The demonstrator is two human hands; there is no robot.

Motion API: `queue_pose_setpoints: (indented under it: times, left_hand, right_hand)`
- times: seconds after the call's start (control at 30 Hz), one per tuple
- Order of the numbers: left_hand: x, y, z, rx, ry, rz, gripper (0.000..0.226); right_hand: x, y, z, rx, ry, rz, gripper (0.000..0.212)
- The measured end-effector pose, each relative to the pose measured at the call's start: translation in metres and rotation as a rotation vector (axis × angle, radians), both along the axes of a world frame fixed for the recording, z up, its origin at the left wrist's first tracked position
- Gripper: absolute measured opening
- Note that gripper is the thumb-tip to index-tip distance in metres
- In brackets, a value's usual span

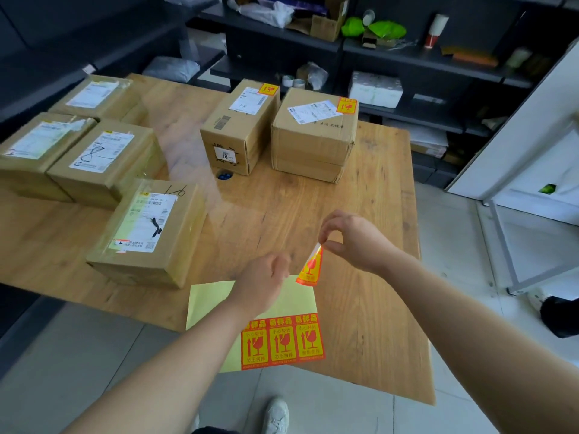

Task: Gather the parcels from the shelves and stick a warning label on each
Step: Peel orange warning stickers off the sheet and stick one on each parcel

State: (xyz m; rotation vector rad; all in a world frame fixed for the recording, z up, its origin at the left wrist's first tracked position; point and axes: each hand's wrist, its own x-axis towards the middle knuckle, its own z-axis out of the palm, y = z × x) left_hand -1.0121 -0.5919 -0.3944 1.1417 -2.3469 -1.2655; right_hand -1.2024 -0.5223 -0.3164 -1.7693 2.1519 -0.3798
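Head view: my right hand [351, 242] pinched the warning label [310, 269] by its top corner, lower centre of frame. It looked flimsy and sticky. My left hand [266, 281] rested on the backing sheet [210, 299], fingers too blurred to tell.

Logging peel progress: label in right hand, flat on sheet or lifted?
Lifted: right hand pinches the label by its top; it hangs curled over the backing sheet. Bottom edge free or attached: cannot tell.

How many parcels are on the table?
6: far-left parcel, left parcel, middle parcel, near parcel, and two labelled ones at back, tall parcel, wide parcel. None looks hidden.
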Motion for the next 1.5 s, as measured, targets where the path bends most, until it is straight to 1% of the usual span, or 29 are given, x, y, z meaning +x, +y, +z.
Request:
queue_pose_setpoints:
  times: [0.03,0.1,0.17,0.23,0.3,0.37,0.43,0.53,0.6,0.7,0.8,0.9,0.97,1.03,1.1,1.13,1.3,1.4,1.5]
  left_hand:
    - [-0.002,-0.001,0.011,0.012,0.055,0.0,0.036]
    - [-0.004,-0.004,0.027,0.001,0.055,-0.042,0.03]
    - [-0.004,-0.011,0.032,-0.113,-0.013,-0.034,0.019]
    - [0.001,-0.02,0.034,-0.213,-0.043,0.047,0.017]
    - [0.007,-0.025,0.036,-0.178,0.024,0.153,0.017]
    - [0.018,-0.033,0.04,-0.121,0.095,0.28,0.015]
    - [0.028,-0.045,0.041,-0.052,0.134,0.392,0.013]
    - [0.043,-0.065,0.038,0.06,0.193,0.489,0.014]
    - [0.053,-0.078,0.039,0.094,0.197,0.523,0.018]
    - [0.067,-0.1,0.042,0.089,0.201,0.548,0.018]
    - [0.08,-0.126,0.046,0.117,0.213,0.538,0.019]
    - [0.094,-0.16,0.053,0.141,0.209,0.512,0.013]
    - [0.1,-0.187,0.058,0.146,0.176,0.447,0.011]
    - [0.105,-0.215,0.061,0.149,0.173,0.412,0.005]
    - [0.108,-0.24,0.063,0.163,0.156,0.409,0.024]
    - [0.109,-0.251,0.063,0.171,0.148,0.391,0.029]
    - [0.108,-0.28,0.061,0.118,0.012,0.203,0.022]
    - [0.106,-0.286,0.051,0.118,-0.057,0.112,0.027]
    - [0.105,-0.288,0.045,0.095,-0.122,0.057,0.032]
  right_hand:
    - [0.004,-0.005,0.002,0.003,0.019,0.016,0.006]
    - [0.011,-0.016,0.004,-0.009,0.031,0.047,0.005]
    - [0.018,-0.027,0.007,-0.016,0.027,0.063,0.006]
    - [0.027,-0.038,0.008,-0.059,-0.005,0.027,0.014]
    - [0.036,-0.045,0.008,-0.082,-0.082,-0.072,0.027]
    - [0.048,-0.056,0.005,-0.033,-0.177,-0.135,0.033]
    - [0.06,-0.069,0.0,0.013,-0.268,-0.163,0.03]
    - [0.078,-0.09,-0.009,0.01,-0.361,-0.176,0.026]
    - [0.09,-0.103,-0.011,0.014,-0.426,-0.189,0.024]
    - [0.106,-0.125,-0.012,0.015,-0.485,-0.22,0.017]
    - [0.12,-0.15,-0.011,0.034,-0.519,-0.232,0.019]
    - [0.134,-0.176,-0.008,0.044,-0.553,-0.253,0.022]
    - [0.142,-0.196,-0.004,0.018,-0.587,-0.296,0.024]
    - [0.148,-0.215,0.0,-0.02,-0.596,-0.342,0.021]
    - [0.153,-0.231,0.003,-0.047,-0.587,-0.379,0.017]
    - [0.155,-0.237,0.003,-0.055,-0.581,-0.398,0.016]
    - [0.162,-0.25,-0.003,-0.023,-0.555,-0.497,0.018]
    - [0.166,-0.247,-0.014,0.033,-0.54,-0.582,0.013]
    - [0.171,-0.243,-0.019,0.055,-0.552,-0.622,0.016]
